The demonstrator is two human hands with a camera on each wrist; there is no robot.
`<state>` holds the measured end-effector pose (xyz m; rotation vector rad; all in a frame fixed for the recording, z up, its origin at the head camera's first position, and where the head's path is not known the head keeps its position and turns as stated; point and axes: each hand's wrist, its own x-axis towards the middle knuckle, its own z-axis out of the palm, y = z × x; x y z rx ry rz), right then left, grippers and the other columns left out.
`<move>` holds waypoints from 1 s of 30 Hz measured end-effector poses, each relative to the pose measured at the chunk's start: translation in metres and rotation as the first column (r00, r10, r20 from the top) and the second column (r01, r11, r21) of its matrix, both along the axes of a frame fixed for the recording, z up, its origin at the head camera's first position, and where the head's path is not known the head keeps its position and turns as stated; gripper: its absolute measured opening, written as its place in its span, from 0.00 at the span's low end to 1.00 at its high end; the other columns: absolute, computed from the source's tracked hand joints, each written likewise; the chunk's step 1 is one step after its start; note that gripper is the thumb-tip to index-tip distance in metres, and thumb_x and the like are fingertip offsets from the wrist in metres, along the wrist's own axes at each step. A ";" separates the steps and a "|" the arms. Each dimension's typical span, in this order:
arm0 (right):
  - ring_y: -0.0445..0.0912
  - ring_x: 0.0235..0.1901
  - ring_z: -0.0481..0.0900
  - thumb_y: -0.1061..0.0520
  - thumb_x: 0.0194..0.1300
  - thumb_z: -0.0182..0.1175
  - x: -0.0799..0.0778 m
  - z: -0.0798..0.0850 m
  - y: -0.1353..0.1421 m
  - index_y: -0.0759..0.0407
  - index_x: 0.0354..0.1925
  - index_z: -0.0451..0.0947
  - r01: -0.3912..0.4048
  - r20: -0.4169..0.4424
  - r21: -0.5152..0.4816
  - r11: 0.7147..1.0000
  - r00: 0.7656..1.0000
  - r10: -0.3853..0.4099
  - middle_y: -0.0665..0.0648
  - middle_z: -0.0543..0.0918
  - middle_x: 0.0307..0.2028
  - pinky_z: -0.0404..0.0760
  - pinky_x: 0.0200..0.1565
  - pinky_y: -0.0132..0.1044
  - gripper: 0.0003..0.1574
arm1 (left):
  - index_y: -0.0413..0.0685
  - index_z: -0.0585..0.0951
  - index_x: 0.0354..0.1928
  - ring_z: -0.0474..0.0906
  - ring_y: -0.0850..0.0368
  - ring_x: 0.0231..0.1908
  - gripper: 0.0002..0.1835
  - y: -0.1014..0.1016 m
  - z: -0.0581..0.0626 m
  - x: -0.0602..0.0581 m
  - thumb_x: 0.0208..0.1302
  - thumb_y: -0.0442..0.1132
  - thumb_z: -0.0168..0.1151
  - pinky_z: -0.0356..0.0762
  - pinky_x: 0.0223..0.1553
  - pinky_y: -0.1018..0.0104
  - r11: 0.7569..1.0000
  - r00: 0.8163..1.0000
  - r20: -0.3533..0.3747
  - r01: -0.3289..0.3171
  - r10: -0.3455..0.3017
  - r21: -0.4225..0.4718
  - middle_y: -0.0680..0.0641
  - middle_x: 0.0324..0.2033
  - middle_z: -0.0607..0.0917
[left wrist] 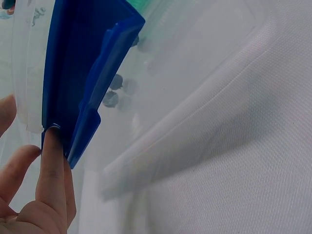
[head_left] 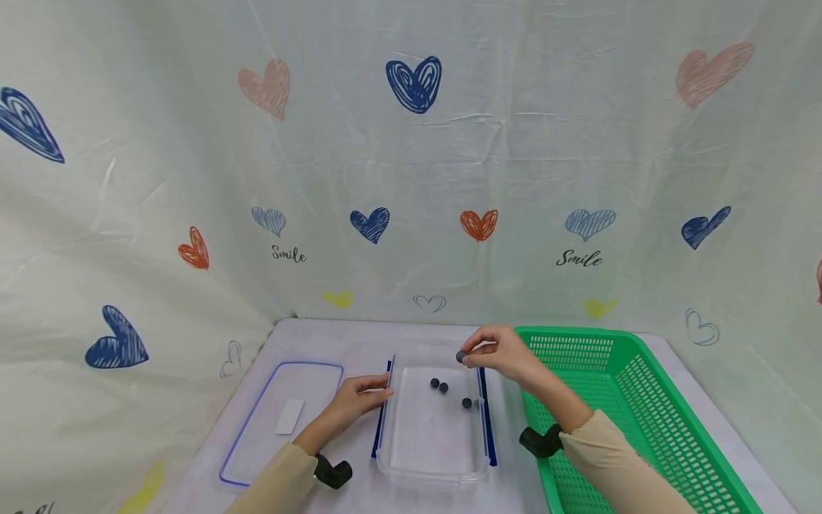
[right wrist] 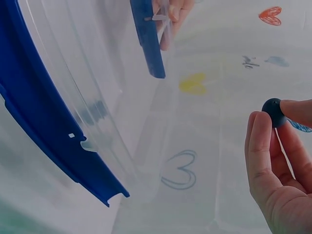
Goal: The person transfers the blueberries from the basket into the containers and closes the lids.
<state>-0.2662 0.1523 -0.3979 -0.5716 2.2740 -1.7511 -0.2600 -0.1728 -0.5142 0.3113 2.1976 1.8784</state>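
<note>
A clear plastic container (head_left: 430,435) with blue side latches stands on the table, several small dark balls (head_left: 439,385) lying inside it. At its left wall, my left hand (head_left: 362,395) grips the edge near the far end. In the left wrist view the fingers (left wrist: 52,165) press by the end of the blue latch (left wrist: 92,53). My right hand (head_left: 497,351) is raised over the container's far right corner. Between thumb and fingertips it pinches one dark blue ball (right wrist: 274,112), which shows a small mark on its surface in the right wrist view.
A clear lid (head_left: 257,428) with a blue-purple rim lies left of the container, a white rectangular piece (head_left: 290,416) within its outline. On the right stands a green plastic basket (head_left: 616,396). Behind the table hangs a pale curtain (head_left: 424,164) printed with hearts.
</note>
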 end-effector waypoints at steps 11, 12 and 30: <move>0.51 0.39 0.86 0.64 0.62 0.69 -0.003 -0.010 -0.009 0.69 0.40 0.82 -0.004 0.000 0.058 0.998 1.000 0.004 0.59 0.85 0.38 0.83 0.49 0.46 0.10 | 0.29 0.71 0.66 0.81 0.49 0.53 0.31 0.002 0.001 0.000 0.67 0.40 0.68 0.81 0.54 0.58 1.000 1.000 0.007 -0.011 0.011 0.020 0.29 0.62 0.74; 0.51 0.39 0.86 0.64 0.61 0.69 -0.003 -0.011 -0.010 0.68 0.40 0.83 -0.004 -0.001 0.065 0.998 1.000 0.004 0.59 0.85 0.38 0.83 0.49 0.47 0.09 | 0.29 0.71 0.66 0.81 0.49 0.53 0.31 0.001 0.001 0.000 0.67 0.40 0.68 0.81 0.54 0.58 1.000 1.000 0.008 -0.012 0.012 0.020 0.29 0.62 0.74; 0.51 0.37 0.86 0.62 0.61 0.71 -0.005 -0.025 -0.018 0.67 0.38 0.84 -0.019 0.008 0.124 0.992 1.000 0.019 0.56 0.85 0.37 0.83 0.46 0.45 0.08 | 0.30 0.70 0.67 0.80 0.49 0.54 0.34 0.000 0.000 0.000 0.66 0.44 0.69 0.80 0.55 0.59 1.000 1.000 0.019 0.008 -0.008 0.003 0.29 0.63 0.73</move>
